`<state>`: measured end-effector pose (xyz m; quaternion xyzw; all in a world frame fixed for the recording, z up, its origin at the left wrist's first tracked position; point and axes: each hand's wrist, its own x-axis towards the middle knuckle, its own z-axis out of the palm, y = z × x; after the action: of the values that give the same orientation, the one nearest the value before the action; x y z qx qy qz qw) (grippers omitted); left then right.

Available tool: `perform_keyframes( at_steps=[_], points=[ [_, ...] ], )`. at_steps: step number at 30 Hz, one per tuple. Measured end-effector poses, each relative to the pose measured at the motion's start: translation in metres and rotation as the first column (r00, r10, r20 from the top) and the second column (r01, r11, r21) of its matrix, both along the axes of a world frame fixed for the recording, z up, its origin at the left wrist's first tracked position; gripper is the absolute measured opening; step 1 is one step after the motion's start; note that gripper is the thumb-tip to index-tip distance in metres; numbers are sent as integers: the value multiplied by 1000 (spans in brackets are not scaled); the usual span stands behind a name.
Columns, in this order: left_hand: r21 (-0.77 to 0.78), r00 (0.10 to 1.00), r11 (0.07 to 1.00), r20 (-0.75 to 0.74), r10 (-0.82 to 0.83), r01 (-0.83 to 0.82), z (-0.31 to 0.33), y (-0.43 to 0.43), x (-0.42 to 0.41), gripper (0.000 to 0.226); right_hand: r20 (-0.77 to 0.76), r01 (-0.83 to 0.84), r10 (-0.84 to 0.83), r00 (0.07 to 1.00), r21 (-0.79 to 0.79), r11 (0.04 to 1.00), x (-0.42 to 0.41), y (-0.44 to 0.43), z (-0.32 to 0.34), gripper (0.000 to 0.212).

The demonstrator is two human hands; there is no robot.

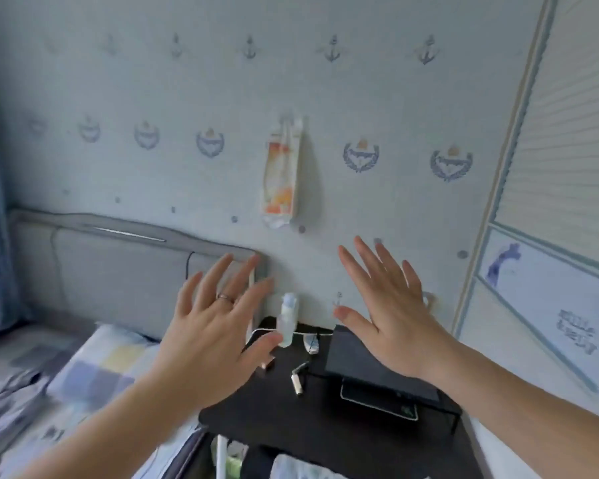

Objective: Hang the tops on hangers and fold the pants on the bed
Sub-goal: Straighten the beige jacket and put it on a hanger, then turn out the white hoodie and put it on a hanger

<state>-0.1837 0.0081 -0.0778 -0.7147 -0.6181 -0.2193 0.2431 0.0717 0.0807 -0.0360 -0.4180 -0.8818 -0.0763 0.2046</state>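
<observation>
Two spread hands (pixel 218 326) above nightstand (pixel 325 416)

We see pale blue wallpaper (pixel 153 98) with anchors, a checked pillow (pixel 108 364), a black table (pixel 291 420).

Bed at the left edge of the view, with loose cloth on it.

The bed (pixel 32 340) fills the lower left corner, and its grey padded headboard (pixel 125 271) stands against the wall. A pillow (pixel 108 368) checked in pale blue, yellow and lilac lies flat just below the headboard. Nearer the camera, a crumpled cloth (pixel 11 399) in grey-blue sits bunched in folds on the bedding, touching the pillow's near edge. Blur makes it impossible to tell whether it is a top, pants or part of the bedding.
</observation>
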Motion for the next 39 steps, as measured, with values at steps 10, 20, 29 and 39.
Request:
perform_keyframes(
  at_steps=[10,20,29,39],
  points=[
    [-429,695,760,335,636,-488,-160,-212,-155,92,54,-482,523,850,-317,817,-228,-77,-143,74],
    [-679,205,406,360,910,-611,-269,-341,-236,110,7,-622,800,599,-625,471,-410,-146,-266,68],
    [-799,-19,254,314,949,-545,-294,-352,-338,95,-14,-608,891,453,-736,298,-569,-156,-300,64],
    [-799,-157,174,316,936,-575,-303,-348,-441,94,-63,-626,928,368,-755,197,-689,-166,-326,78]
  ],
)
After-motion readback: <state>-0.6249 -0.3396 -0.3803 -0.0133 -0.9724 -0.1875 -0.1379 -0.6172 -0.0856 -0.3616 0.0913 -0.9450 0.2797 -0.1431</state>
